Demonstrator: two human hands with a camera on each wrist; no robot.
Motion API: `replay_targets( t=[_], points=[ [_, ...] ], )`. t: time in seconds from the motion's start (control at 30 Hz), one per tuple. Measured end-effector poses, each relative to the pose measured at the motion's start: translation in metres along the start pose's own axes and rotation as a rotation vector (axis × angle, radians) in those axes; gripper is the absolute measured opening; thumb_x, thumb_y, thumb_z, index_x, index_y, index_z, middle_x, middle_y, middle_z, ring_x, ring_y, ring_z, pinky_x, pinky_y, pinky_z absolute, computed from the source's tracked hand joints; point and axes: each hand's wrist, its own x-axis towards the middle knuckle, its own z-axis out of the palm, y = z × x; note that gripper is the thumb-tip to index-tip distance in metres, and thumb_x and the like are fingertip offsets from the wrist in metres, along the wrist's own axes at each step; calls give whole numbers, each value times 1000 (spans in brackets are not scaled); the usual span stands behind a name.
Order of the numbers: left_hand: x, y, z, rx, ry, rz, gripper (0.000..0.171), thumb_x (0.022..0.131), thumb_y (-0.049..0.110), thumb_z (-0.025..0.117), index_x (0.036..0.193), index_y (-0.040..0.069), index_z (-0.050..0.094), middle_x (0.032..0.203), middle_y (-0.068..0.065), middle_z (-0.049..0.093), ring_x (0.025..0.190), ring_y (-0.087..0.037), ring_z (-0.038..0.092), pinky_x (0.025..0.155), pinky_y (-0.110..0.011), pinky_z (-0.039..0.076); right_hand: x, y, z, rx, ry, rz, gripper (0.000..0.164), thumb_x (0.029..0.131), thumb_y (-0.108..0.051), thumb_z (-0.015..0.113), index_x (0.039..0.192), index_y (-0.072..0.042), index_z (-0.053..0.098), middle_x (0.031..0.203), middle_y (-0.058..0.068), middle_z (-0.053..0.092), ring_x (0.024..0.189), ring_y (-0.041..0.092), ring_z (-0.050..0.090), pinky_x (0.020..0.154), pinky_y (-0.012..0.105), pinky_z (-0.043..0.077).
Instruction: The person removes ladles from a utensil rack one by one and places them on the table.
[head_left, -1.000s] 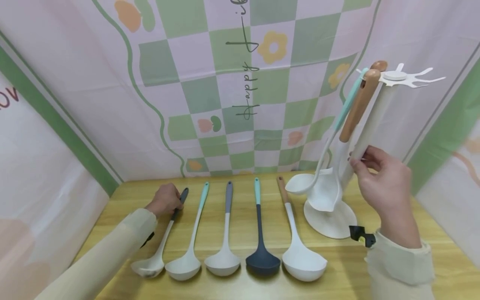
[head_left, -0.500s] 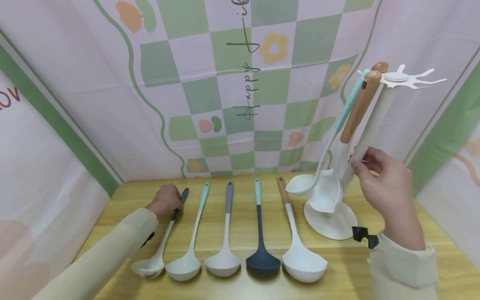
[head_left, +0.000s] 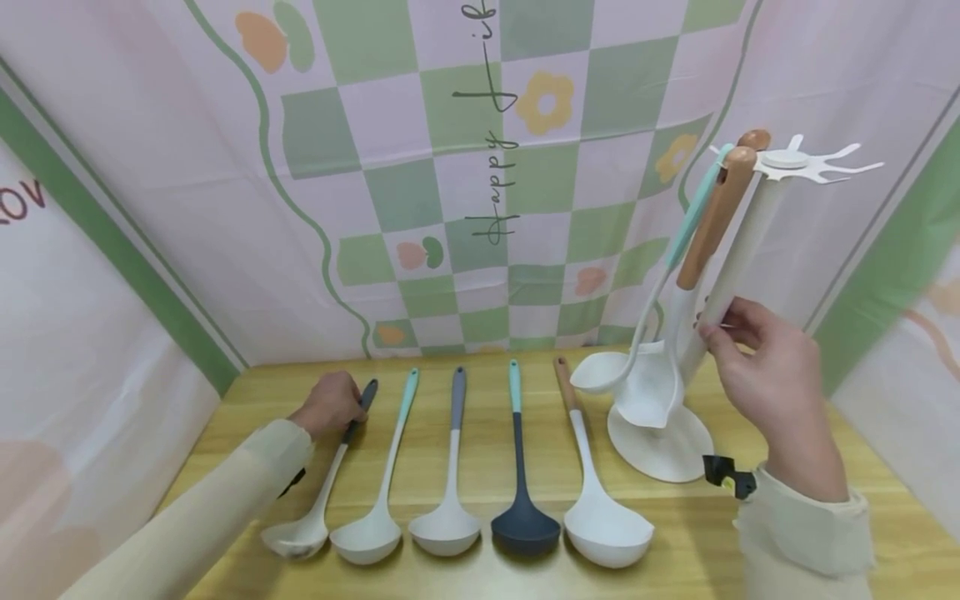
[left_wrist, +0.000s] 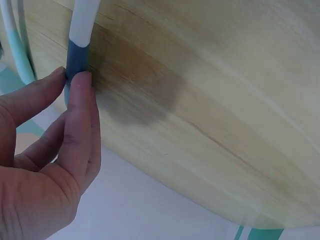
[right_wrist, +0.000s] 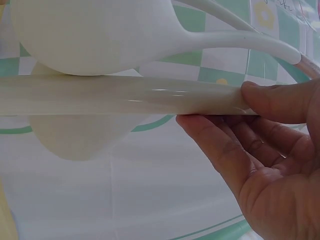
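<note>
My left hand [head_left: 330, 402] pinches the dark handle of the leftmost ladle [head_left: 330, 483], which lies on the table with a pale stem and bowl. In the left wrist view, thumb and fingers meet around its dark blue-grey handle [left_wrist: 78, 57]. My right hand [head_left: 776, 371] holds the pale pole of a utensil stand [head_left: 756, 221] between thumb and fingers, also seen in the right wrist view as a glossy pole [right_wrist: 150, 95]. From the stand's left side hang a turquoise-handled ladle [head_left: 600, 372] and a larger brown-handled white one [head_left: 648, 392]. Behind them shows another brown handle top [head_left: 754, 138].
Right of the held ladle lie a turquoise-handled white ladle [head_left: 367, 537], a grey-handled one [head_left: 445, 532], a dark one [head_left: 527, 529] and a brown-handled white one [head_left: 609, 533]. White hooks [head_left: 836, 164] spread rightward from the stand's top. A patterned cloth [head_left: 397, 192] backs the wooden table [head_left: 420, 579].
</note>
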Motion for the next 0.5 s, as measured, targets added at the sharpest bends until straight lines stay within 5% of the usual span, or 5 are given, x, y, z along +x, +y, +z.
replay_targets(
  t=[0.2,0.33,0.43,0.5],
  points=[
    [-3,11,-6,43,-1,66,16,90,12,79,85,-3,75,70,-5,65,56,-11,54,51,-21,49,0,0,0,3,-11,12,50,110,-33,53,148,-1,56,133,27,70,129,52,62,66,1,39],
    [-9,33,-11,74,15,168,25,93,15,74,106,-6,75,97,-15,77,69,-17,67,73,-35,64,0,0,0,2,-1,-1,49,109,-33,54,147,-1,57,131,27,70,128,52,63,65,1,39],
    [-16,56,-14,83,41,259,33,94,17,75,121,-4,73,122,-20,76,96,-28,75,94,-46,64,0,0,0,1,8,-13,48,109,-32,54,145,-1,59,129,26,71,126,51,64,65,1,39],
    [-20,74,-15,61,56,309,31,95,18,75,120,-1,74,120,-17,77,106,-30,74,96,-46,63,0,0,0,0,9,-15,48,109,-33,54,145,-1,59,129,26,71,126,51,63,65,1,40]
  ],
)
